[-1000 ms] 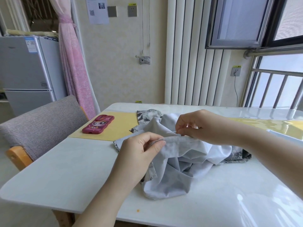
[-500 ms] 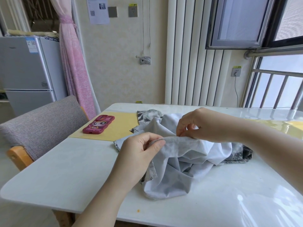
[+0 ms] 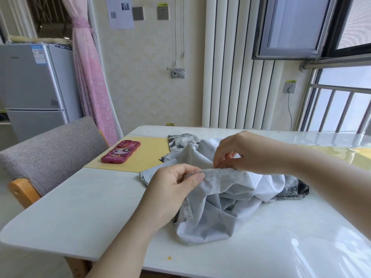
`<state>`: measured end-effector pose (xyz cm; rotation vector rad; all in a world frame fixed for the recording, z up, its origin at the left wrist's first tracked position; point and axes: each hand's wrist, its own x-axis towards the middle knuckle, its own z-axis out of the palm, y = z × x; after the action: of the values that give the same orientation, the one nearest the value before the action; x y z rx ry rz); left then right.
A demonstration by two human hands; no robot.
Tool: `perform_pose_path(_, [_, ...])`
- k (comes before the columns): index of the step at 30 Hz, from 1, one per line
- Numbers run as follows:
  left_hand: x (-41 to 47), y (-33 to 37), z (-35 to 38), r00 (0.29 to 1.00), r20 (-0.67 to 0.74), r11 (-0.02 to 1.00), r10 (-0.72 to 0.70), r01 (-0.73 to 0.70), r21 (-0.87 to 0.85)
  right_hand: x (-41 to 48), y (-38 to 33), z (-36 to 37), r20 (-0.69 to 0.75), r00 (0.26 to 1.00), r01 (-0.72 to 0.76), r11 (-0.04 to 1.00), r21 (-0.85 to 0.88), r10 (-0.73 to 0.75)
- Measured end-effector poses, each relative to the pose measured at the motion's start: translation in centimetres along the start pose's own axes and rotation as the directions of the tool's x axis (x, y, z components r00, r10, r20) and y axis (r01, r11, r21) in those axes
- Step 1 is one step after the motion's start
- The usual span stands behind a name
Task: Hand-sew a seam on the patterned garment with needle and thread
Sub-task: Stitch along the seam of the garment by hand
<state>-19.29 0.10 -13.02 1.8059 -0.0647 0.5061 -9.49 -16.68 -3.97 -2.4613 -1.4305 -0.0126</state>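
While bunched on the white table (image 3: 80, 207), the garment (image 3: 220, 199) shows pale grey lining, with patterned print at its edges. Left hand (image 3: 170, 191) pinches the folded seam. Right hand (image 3: 241, 153), at 2 o'clock, pinches the same edge. Phone case (image 3: 120, 152) lettering at 10 o'clock is unreadable.

One wide-angle head view, worn at eye height, looks forward and down across the counter (image 3: 80, 207) from its near edge. The garment (image 3: 230, 197) sits close, mid-frame. The wall (image 3: 140, 87) and window (image 3: 341, 109) fill the far, upper part.
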Motion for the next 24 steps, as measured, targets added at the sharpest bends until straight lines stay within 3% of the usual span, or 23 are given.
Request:
perform_pose_path(6, [0.1,0.0,0.2,0.997,0.057,0.992,-0.051,0.057,-0.112,-0.1,-0.5,0.6,-0.036,0.999,0.045,0.993,0.113,-0.041])
perform_pose_path(12, [0.5,-0.5,0.9,0.997,0.018,0.973,-0.078,0.080,-0.217,-0.5,-1.2,1.4,-0.148,0.981,0.164,0.940,0.300,-0.124])
perform_pose_path(17, [0.8,-0.4,1.1,0.996,0.005,0.961,-0.093,0.091,-0.261,-0.7,-0.7,2.3,-0.211,0.948,0.270,0.953,0.137,-0.238])
perform_pose_path(24, [1.0,0.1,1.7,0.991,0.038,0.936,-0.128,0.133,-0.325,-0.5,0.1,4.0,-0.399,0.839,0.374,0.924,-0.072,-0.371])
